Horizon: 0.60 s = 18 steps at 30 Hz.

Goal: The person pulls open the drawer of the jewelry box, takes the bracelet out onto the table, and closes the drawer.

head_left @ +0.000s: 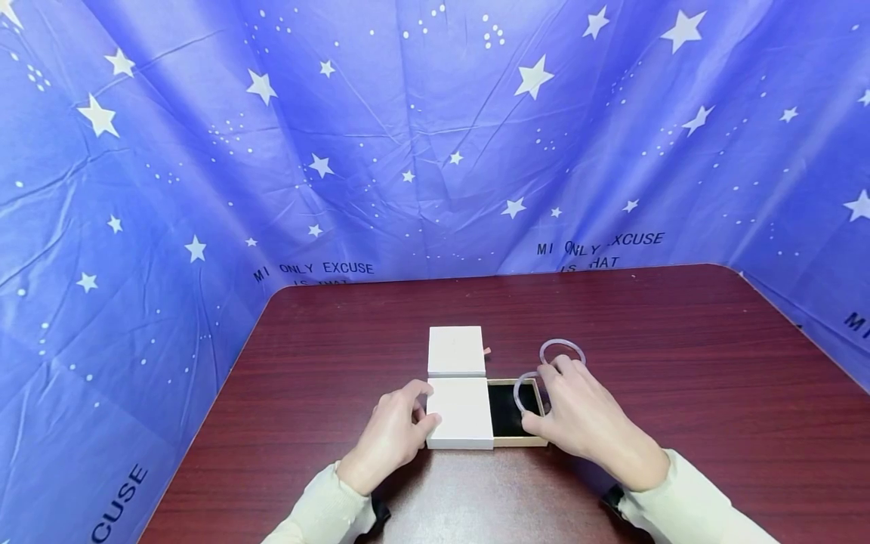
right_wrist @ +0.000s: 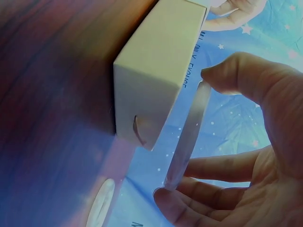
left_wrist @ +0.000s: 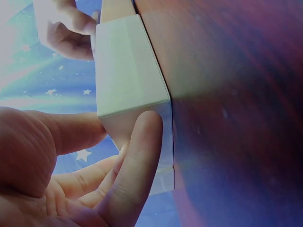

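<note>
A white slide-out jewelry box [head_left: 460,410] lies on the table with its tray [head_left: 504,412] drawn out to the right, showing a black lining. My left hand [head_left: 394,429] grips the box's left end between thumb and fingers. Just above the tray's right part, my right hand [head_left: 587,412] pinches a pale, translucent bangle [right_wrist: 188,135] between thumb and fingertips. In the right wrist view, the bangle is beside the tray end, apart from it. A second bangle [head_left: 563,342] lies on the table just beyond the right hand's fingers.
Behind the open box stands another white box [head_left: 456,350], with a small pink pull tab [head_left: 486,351] on its right side. The dark red wooden table [head_left: 326,340] has rounded far corners. A blue star-printed curtain [head_left: 421,136] hangs around its back and sides.
</note>
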### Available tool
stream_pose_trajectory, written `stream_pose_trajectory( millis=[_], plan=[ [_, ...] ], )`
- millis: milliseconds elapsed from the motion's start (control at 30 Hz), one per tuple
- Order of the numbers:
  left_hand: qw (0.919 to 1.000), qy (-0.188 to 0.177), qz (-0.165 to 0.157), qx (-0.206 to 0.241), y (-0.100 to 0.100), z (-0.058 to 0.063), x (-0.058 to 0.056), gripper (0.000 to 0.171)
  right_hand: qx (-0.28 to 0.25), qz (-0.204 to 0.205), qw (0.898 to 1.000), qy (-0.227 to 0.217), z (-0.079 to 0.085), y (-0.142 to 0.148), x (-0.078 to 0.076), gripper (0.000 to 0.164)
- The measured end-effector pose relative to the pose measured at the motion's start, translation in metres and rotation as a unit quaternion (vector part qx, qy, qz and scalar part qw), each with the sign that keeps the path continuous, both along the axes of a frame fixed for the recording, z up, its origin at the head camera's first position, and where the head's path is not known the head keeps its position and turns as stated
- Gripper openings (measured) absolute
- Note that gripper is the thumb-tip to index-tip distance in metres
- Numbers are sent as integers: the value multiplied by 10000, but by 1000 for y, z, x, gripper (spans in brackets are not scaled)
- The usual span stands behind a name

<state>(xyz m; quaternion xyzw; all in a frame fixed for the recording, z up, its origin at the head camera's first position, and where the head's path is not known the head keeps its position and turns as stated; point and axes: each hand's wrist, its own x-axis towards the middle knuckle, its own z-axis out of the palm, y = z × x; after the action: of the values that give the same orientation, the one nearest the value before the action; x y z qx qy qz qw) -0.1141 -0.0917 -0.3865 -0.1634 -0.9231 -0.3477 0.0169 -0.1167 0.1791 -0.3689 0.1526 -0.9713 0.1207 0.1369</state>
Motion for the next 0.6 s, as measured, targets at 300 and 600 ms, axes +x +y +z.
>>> stream_pose_trajectory(
  millis=[300, 600],
  plan=[
    [10000, -34, 4, 32, 0, 0, 0, 33, 44, -68, 9999, -108, -2, 7, 0, 52],
    [10000, -19, 10, -6, 0, 0, 0, 33, 39, -206, 9997, -130, -4, 14, 1, 46]
  ],
)
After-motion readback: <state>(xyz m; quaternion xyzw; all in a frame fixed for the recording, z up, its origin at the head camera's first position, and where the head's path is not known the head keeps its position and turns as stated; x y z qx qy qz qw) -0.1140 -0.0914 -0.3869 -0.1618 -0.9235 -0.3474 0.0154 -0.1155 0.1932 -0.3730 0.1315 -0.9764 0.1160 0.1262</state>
